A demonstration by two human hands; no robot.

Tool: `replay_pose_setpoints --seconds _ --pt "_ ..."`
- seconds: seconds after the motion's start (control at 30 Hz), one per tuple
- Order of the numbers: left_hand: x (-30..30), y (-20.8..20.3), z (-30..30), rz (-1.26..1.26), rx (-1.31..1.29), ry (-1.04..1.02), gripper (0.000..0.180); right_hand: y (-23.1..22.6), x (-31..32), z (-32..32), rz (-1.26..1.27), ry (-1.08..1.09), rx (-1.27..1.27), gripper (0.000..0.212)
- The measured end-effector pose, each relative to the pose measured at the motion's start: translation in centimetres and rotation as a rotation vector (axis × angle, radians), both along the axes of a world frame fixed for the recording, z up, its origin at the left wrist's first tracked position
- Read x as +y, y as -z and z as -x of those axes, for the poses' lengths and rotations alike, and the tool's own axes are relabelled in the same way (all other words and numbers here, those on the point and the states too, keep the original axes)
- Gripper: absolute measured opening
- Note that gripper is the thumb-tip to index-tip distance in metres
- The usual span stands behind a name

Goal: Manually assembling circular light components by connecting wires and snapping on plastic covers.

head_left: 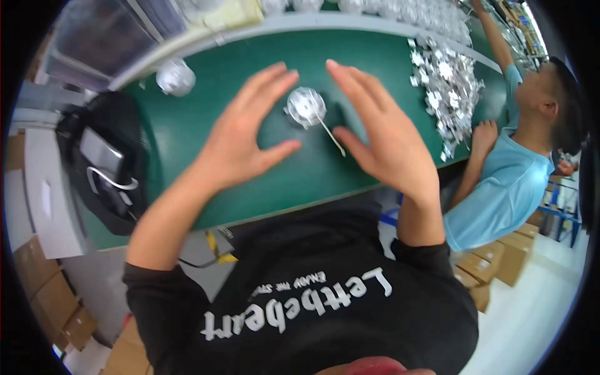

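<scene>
On the green tabletop [262, 200] lies a round, clear and silvery part [306, 106] with a thin white stick or lead [332, 139] running off it toward me. My left hand [247, 128] hovers to its left, fingers spread and holding nothing. To its right is my right hand [381, 128], also empty, thumb and fingers apart. Neither hand touches the round part; it sits in the gap between them. What exactly the round part is, I cannot make out.
Many small shiny metal pieces [447, 87] are heaped at the right, near a co-worker in a light blue shirt [506, 194]. A clear wrapped ball-like item [175, 77] stands far left, above a black bag [115, 162]. Clear round parts [400, 9] line the back ledge.
</scene>
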State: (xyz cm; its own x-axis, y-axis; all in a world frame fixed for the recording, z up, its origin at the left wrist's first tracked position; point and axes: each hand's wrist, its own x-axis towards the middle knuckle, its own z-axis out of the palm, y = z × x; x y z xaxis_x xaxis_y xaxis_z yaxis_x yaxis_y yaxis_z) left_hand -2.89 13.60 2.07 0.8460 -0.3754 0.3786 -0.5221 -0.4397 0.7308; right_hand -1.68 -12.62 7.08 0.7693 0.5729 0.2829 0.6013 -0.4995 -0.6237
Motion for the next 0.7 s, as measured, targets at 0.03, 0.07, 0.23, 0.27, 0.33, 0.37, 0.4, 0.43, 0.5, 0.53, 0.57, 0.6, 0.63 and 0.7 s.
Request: replay_pose_setpoints --seconds 0.03,0.07,0.23,0.27,0.33,0.37,0.4,0.43,0.5,0.53,0.57,0.6,0.63,0.7 --pt "-0.5 0.4 0.9 -0.016 0.010 -0.022 0.088 -0.5 -0.4 1.5 0.035 0.050 -0.089 0.061" --pt "-1.0 1.0 0.8 0.001 0.020 -0.033 0.088 -0.7 -0.4 2.1 0.052 0.038 -0.079 0.061" --pt "-1.8 2.1 0.7 -0.021 0.044 0.027 0.084 0.8 1.5 4.1 0.312 0.206 -0.011 0.033" --pt "-1.9 2.1 0.8 -0.070 0.028 0.038 0.083 2.0 1.7 3.9 0.329 0.219 -0.030 0.027" --pt "-1.7 2.5 0.8 -0.115 0.021 0.041 0.081 2.6 1.9 3.8 0.350 0.222 -0.043 0.022" --pt "-1.5 2.7 0.7 -0.120 0.001 0.083 0.078 2.4 1.8 3.6 0.350 0.195 -0.112 0.018" --pt "-1.2 2.9 0.6 -0.125 -0.019 0.126 0.075 2.2 1.7 3.4 0.350 0.169 -0.181 0.014" --pt "-0.9 2.9 0.6 -0.128 -0.040 0.170 0.072 2.1 1.6 3.2 0.350 0.143 -0.251 0.013" --pt "-0.7 2.4 0.6 -0.106 0.004 0.194 0.070 3.3 0.4 1.7 0.351 0.176 -0.255 0.014" --pt "-0.6 2.1 0.6 -0.091 0.036 0.228 0.068 4.1 -0.4 1.0 0.346 0.222 -0.268 0.014" --pt "-0.6 1.9 0.5 -0.079 0.065 0.261 0.066 4.6 -1.0 0.7 0.339 0.268 -0.285 0.015" --pt "-0.4 1.9 0.7 -0.073 0.058 0.270 0.066 5.0 -1.1 1.3 0.347 0.276 -0.291 0.015" --pt "-0.2 1.7 1.2 -0.085 0.072 0.266 0.065 5.3 -0.9 2.4 0.350 0.278 -0.261 0.015" --pt "-0.6 1.6 0.7 -0.098 0.062 0.256 0.063 5.5 -1.6 2.2 0.366 0.285 -0.240 0.016"
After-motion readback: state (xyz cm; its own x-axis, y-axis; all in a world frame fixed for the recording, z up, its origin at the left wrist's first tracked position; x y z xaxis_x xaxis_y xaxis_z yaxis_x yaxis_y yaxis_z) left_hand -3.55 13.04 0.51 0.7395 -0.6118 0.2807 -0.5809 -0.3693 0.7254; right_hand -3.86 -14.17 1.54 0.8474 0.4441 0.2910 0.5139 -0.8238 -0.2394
